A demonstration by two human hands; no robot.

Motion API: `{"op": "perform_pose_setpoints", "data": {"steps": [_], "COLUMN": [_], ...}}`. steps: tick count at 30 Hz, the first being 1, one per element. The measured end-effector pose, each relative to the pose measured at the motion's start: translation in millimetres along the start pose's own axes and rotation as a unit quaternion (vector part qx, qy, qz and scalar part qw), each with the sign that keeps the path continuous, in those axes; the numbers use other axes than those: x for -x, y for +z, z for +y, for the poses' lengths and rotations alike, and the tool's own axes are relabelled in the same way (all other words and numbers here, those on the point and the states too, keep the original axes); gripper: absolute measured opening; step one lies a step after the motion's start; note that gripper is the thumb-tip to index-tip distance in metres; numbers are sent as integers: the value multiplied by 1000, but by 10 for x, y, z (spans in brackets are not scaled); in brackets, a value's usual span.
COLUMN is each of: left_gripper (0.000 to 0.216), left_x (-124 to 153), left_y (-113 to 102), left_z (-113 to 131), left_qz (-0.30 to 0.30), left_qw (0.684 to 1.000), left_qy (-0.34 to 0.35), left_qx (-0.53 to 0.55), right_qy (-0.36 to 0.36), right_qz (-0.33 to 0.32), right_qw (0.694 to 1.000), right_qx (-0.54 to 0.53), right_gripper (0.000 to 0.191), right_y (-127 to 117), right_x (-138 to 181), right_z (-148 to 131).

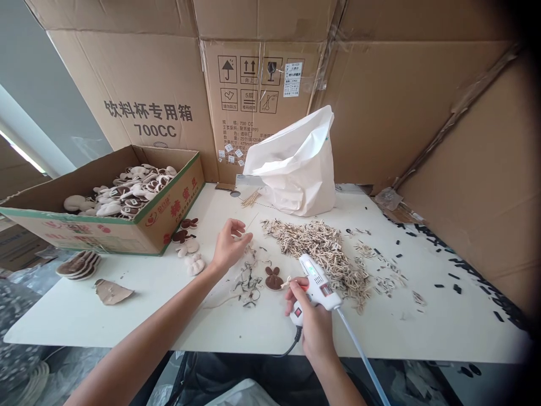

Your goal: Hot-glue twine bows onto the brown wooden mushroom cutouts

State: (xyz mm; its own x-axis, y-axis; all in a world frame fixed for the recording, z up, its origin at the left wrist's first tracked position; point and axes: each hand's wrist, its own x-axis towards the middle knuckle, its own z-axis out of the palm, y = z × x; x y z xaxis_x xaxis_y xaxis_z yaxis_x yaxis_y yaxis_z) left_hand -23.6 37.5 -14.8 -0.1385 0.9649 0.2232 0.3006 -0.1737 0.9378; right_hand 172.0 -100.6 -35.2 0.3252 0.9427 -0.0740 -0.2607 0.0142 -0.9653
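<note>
- One left hand (pixel 231 242): fingers curled, thumb and fingertips partly apart; one thin stick (pixel 252 220) shows at the tips, though I cannot tell whether it is pinched.
- One right hand (pixel 315 321): wrapped firmly around one white glue gun (pixel 315 276), whose single clear glue stick (pixel 361 351) trails out behind, towards the forearm.
- One short cream cord piece (pixel 287 281) at the right hand's fingertips.
- One brown rabbit-head felt piece (pixel 274 279) flat on the table between the hands, just left of the right fingertips.
- Two brown pieces (pixel 183 237) and two cream pieces (pixel 195 264) left of the left hand.
- One heap of cord pieces (pixel 315 239), too many to count, beyond the right hand; black bits (pixel 457 289), also uncountable, lie well to that hand's right.
- One bundle of wooden sticks (pixel 251 198) and one white bag (pixel 296 175) beyond both hands.
- One open carton (pixel 181 194) of plush pieces (pixel 122 194), well left of the left hand; nearer the body, one small stack of felt pieces (pixel 79 265) and one torn cardboard scrap (pixel 112 291).
</note>
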Motion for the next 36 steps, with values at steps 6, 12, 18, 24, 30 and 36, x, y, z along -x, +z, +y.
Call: {"op": "perform_pose_setpoints", "data": {"steps": [6,12,18,24,30,36], "left_gripper": [45,33,32,24,26,27], "left_x": [78,312,444,370,281,234], "left_y": [38,108,145,131,102,61], "left_z": [106,264,327,252,207,225], "left_qz": [-95,-356,-435,-404,-380,-399], "left_qw": [994,922,891,900,894,901], "left_qy": [21,65,92,58,-33,-22], "left_qx": [52,136,89,150,235,171], "right_qy": [-2,6,14,20,20,19], "right_qz": [-3,9,3,8,9,2], "right_qw": [1000,1000,1000,1000,1000,1000], "right_qx": [1,7,20,17,9,1], "right_gripper": [30,34,39,40,36,34], "right_y": [4,1,-16,21,26,11], "right_x": [1,-5,-2,14,8,0], "right_z": [-9,16,48,-35,-45,-16]}}
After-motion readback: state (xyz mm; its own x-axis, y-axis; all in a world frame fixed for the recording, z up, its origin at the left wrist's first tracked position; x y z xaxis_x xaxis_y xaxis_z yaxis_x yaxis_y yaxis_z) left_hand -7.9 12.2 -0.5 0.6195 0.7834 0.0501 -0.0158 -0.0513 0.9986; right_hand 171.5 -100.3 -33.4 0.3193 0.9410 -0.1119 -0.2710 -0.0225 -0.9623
